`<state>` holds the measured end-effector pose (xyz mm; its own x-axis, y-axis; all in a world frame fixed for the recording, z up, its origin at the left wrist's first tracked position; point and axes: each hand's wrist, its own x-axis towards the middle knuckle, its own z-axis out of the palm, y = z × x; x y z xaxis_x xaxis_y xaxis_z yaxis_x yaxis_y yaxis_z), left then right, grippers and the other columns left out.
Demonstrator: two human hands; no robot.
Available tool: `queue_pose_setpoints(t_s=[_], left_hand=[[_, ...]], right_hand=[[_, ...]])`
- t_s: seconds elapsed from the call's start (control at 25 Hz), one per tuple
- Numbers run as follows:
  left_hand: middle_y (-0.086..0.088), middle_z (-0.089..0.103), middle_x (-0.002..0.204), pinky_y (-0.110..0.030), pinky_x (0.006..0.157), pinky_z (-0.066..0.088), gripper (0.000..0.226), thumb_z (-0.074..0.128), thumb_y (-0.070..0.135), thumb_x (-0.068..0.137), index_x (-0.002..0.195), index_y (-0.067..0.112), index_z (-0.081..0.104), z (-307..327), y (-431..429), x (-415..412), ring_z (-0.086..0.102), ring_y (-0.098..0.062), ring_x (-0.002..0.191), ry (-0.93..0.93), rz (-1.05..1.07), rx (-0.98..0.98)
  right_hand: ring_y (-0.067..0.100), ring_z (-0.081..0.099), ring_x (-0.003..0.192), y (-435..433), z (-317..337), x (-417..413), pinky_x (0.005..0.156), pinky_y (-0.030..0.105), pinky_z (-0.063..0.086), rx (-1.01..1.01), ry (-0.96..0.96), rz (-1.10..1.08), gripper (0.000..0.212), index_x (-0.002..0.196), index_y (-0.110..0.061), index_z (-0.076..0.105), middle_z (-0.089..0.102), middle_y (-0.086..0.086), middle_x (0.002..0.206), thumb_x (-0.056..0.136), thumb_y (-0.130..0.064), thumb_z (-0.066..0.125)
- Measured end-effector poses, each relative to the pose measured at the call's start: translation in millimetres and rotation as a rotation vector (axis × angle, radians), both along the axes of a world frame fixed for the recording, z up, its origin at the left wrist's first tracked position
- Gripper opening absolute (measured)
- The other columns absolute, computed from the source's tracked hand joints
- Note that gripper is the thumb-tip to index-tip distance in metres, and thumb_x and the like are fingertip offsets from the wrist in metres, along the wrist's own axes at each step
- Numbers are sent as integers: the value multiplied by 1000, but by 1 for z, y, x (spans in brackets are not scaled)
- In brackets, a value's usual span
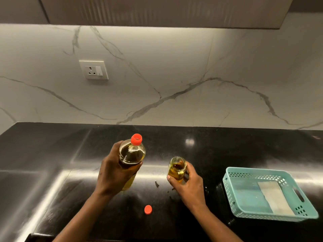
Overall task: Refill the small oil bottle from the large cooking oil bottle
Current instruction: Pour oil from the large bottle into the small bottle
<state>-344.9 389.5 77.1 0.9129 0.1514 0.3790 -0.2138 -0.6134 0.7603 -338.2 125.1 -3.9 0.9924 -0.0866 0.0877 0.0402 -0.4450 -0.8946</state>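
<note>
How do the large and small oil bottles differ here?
The large oil bottle is far bigger than the small oil bottle. The large one has a red top; the small one's mouth is open and bare. The left hand grips the large one, the right hand the small. Both hold yellow oil.

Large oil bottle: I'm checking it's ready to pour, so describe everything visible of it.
The large oil bottle is clear, plastic-looking, holding yellow oil, with a red top at its neck. The left hand grips its body, holding it about upright over the black counter, left of the small bottle.
</note>
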Motion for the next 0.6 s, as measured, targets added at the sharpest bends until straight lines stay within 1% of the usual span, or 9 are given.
queue_pose_setpoints(t_s=[0.08,0.16,0.2,0.28,0.36,0.44,0.52,0.6], left_hand=[[8,78,111,-15,76,51,83,103,27,69,141,21,62,34,-1,8,74,-8,88,-79,-32,192],[-1,81,105,-15,71,46,87,105,28,66,142,17,64,70,-2,16,73,-16,78,-168,-22,398],[-4,82,102,-16,69,45,89,105,29,65,142,15,64,88,-4,19,73,-18,73,-210,-31,482],[-6,82,96,-21,66,46,87,103,32,68,143,14,63,122,-5,25,70,-17,66,-272,-50,621],[-9,82,95,-30,65,51,88,101,36,71,146,15,61,150,-5,33,72,-25,68,-314,-51,730],[-11,82,100,-39,68,56,90,98,38,73,151,19,57,171,-3,40,77,-35,76,-343,-34,815],[-11,82,104,-45,72,59,91,96,38,75,153,21,54,187,-3,44,78,-39,83,-365,-22,879],[-12,82,102,-46,70,60,90,96,34,75,153,20,54,198,-4,46,78,-39,82,-420,-13,957]], right_hand=[[-5,72,101,0,43,12,84,17,60,28,-75,34,64,131,-35,64,75,-19,109,76,-38,95],[-7,72,101,-1,83,22,82,13,59,43,-136,88,63,132,-34,64,74,-20,109,76,-32,95],[-6,72,102,-2,100,26,83,13,59,45,-167,109,64,132,-33,63,74,-20,111,77,-32,95],[-2,74,103,-5,129,31,86,16,60,53,-219,137,63,133,-31,64,75,-16,114,78,-36,94],[2,74,103,-6,149,35,87,18,61,33,-260,156,63,133,-26,65,76,-13,116,79,-40,92],[2,74,103,-7,163,38,88,16,60,4,-292,169,61,132,-24,65,75,-13,118,80,-42,91],[1,72,104,-7,175,38,87,10,57,-10,-308,183,60,131,-26,65,74,-13,120,81,-44,91],[-1,70,106,-7,183,39,85,4,53,-11,-330,185,62,133,-26,64,73,-14,121,81,-45,90]])
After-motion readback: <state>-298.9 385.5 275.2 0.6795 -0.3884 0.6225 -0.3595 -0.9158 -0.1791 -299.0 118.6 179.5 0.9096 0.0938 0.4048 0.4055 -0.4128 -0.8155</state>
